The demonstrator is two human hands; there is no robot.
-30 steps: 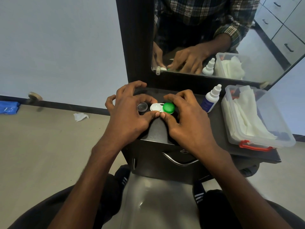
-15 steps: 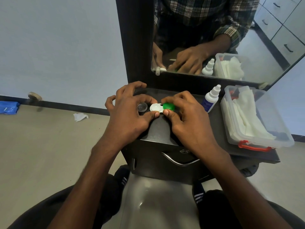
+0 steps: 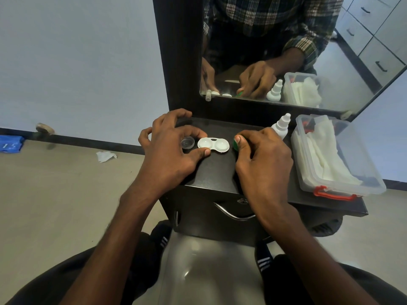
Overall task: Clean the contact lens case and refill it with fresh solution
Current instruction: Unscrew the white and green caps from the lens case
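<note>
A white contact lens case (image 3: 213, 145) lies on the dark cabinet top (image 3: 215, 172), both wells uncovered. My left hand (image 3: 171, 148) pinches the case's left well between thumb and fingers. A grey cap (image 3: 187, 142) lies just left of the case, under my left fingers. My right hand (image 3: 262, 159) sits right of the case and grips a green cap (image 3: 235, 146), mostly hidden by thumb and fingers. A white solution bottle (image 3: 281, 126) with a dropper tip stands behind my right hand.
A clear plastic box (image 3: 343, 186) with white tissues and a red latch sits at the right of the top. A mirror (image 3: 286, 51) stands at the back. A metal drawer handle (image 3: 233, 213) sticks out below the front edge. Crumpled paper (image 3: 105, 156) lies on the floor.
My right hand has taken the green cap off the right well and moved right with it. The right well now shows open. My left hand has kept its hold on the case.
</note>
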